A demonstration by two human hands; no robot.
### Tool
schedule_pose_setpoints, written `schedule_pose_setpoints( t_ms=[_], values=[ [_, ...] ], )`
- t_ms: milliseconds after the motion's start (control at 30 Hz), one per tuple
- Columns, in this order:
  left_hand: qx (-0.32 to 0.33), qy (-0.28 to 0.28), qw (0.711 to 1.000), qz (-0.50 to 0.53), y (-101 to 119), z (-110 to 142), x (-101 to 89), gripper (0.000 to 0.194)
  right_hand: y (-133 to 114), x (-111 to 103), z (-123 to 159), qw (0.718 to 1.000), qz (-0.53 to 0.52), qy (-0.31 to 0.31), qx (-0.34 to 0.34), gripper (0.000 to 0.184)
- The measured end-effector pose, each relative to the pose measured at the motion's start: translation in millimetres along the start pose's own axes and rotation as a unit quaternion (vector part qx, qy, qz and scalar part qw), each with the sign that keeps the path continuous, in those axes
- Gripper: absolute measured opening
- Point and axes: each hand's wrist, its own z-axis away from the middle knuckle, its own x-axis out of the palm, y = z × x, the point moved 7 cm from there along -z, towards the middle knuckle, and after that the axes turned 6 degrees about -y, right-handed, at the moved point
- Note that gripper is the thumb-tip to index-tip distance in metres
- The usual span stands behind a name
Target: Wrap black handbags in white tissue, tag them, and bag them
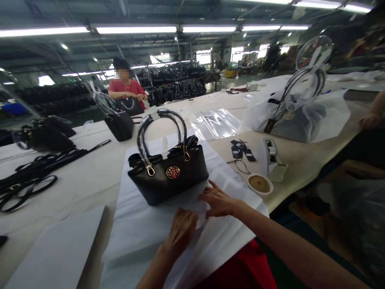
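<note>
1. Your two hands are apart, with just a small gap between them, and both are down at the white paper [141, 237].
2. Your left hand [183, 225] has its fingers curled down on the paper. You can't tell if it pinches any of it.
3. Your right hand [218, 200] is bent over a raised fold of the paper, near the bag's bottom corner. You can't tell if its fingers are closed on the fold.
4. The black bag [159, 182] stands on the paper, just past your hands and a bit to the left. It has a round shiny badge [173, 172] on its front, and its handles [143, 138] stand up in clear wrap.
5. Past your right hand, on the table [87, 172], lie clear plastic sheets [216, 123].
6. To the right of your right hand are dark tags [237, 151] and a round white dish [260, 194] with something brown inside.
7. Left of your left hand is a stack of white sheets [57, 249]. Farther up that side lie black straps [45, 164].
8. Far past your hands, a person in red [129, 86] has both hands at a dark bag [131, 105].
</note>
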Motion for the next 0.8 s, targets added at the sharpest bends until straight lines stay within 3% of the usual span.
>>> schedule_pose_setpoints(
  t_ms=[133, 233, 267, 400, 467, 567, 667, 800],
  values=[
    [0.083, 0.137, 0.984, -0.081, 13.3, 12.0, -38.2, 0.011, -5.3, -15.0, 13.6, 0.998, -0.008, 0.064, 0.007, 0.029],
    [0.066, 0.146, 0.979, -0.125, 12.9, 16.2, -51.6, 0.018, -14.1, -13.1, 33.2, 0.991, 0.027, 0.129, 0.016, 0.013],
    [0.061, 0.143, 0.979, -0.133, 12.5, 16.6, -54.4, 0.021, -18.8, -11.3, 41.0, 0.985, 0.056, 0.16, 0.019, 0.013],
    [0.032, 0.163, 0.977, -0.137, 3.3, 11.3, -72.4, 0.033, -52.4, 2.1, 65.8, 0.94, 0.207, 0.269, -0.017, 0.049],
    [0.003, 0.154, 0.978, -0.144, -7.0, 1.6, -85.0, 0.03, -70.8, 15.2, 67.2, 0.929, 0.244, 0.266, -0.078, 0.051],
    [-0.06, 0.08, 0.985, -0.143, -27.8, -20.0, -106.9, 0.021, -81.4, 35.3, 59.0, 0.937, 0.227, 0.225, -0.141, 0.036],
    [-0.115, 0.028, 0.983, -0.14, -45.8, -41.8, -137.6, 0.015, -65.5, 51.0, 49.3, 0.96, 0.16, 0.214, -0.082, 0.038],
    [-0.116, 0.028, 0.977, -0.178, -59.8, -68.0, -171.5, 0.02, -43.5, 79.8, 54.9, 0.964, 0.13, 0.234, 0.002, 0.031]
  ],
)
